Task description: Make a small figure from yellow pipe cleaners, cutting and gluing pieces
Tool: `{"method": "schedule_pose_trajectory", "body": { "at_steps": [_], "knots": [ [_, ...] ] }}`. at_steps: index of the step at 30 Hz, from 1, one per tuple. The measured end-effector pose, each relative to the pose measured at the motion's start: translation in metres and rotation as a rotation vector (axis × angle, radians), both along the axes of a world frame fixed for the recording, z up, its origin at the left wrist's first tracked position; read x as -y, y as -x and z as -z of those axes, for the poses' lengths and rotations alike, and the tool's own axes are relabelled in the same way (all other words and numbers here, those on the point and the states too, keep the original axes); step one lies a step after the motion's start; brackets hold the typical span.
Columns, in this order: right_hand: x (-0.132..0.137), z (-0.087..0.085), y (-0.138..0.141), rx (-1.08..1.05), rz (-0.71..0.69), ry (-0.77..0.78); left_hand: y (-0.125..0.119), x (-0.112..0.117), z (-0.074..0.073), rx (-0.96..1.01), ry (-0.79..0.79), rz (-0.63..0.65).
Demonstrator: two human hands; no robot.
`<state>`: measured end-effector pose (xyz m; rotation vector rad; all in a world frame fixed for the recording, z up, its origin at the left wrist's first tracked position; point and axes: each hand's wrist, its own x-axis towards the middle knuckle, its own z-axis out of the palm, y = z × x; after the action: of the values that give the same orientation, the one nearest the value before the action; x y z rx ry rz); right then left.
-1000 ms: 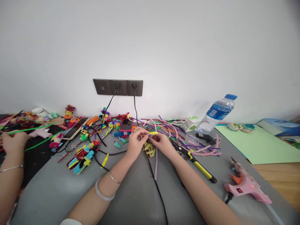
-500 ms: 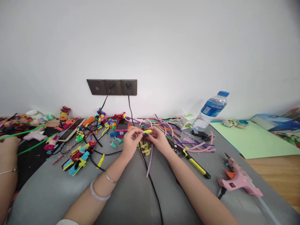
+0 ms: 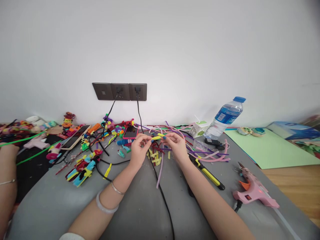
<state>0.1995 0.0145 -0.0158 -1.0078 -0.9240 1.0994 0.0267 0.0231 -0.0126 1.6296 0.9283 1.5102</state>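
- Closest to me, a grey table (image 3: 142, 213) sits under both arms. A pale bangle (image 3: 106, 206) and a thin silver one (image 3: 116, 189) are on the left arm.
- A black cord (image 3: 162, 192) runs down the table between the arms.
- Over on the right lies a pink glue gun (image 3: 255, 193) with a small red light.
- Off at the left edge is another person's arm (image 3: 8, 196), near two green strips (image 3: 27, 140).
- The left hand (image 3: 140, 148) has its thumb and finger pinched on a little yellow piece (image 3: 156, 137).
- The right hand (image 3: 177, 146) pinches at the other end of the yellow. I can't tell if it is one piece or two.
- The yellow piece is up between the two hands, and the fingertips are very near each other.
- Just past the wrists, short yellow bits (image 3: 156, 159) lie in a little heap, next to a light purple strip (image 3: 160, 171).
- A tool with a yellow and black handle (image 3: 211, 176) lies beside the right arm.
- Further back there are keys (image 3: 212, 142), a little drink box (image 3: 198, 128) and a water bottle (image 3: 225, 118).
- Last is the white wall (image 3: 175, 43) with dark sockets (image 3: 103, 93).
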Motion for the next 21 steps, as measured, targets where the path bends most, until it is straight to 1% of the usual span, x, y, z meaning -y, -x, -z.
{"method": "schedule_pose_trajectory", "body": {
  "at_steps": [3, 7, 15, 21],
  "knots": [
    [-0.0012, 0.0002, -0.002, -0.01, 0.058, -0.011, 0.0, -0.0002, 0.0013, -0.022, 0.003, 0.009],
    [-0.003, 0.0014, -0.0037, 0.034, 0.141, -0.03, -0.001, -0.0012, 0.0037, -0.076, 0.02, 0.028],
    [-0.0028, 0.0011, 0.0003, 0.024, 0.074, -0.127, -0.0011, -0.0046, 0.0072, -0.118, 0.046, 0.028],
    [-0.0031, 0.0008, -0.003, -0.041, 0.138, -0.072, -0.0003, -0.004, 0.0052, -0.126, 0.033, 0.021]
  ]
}}
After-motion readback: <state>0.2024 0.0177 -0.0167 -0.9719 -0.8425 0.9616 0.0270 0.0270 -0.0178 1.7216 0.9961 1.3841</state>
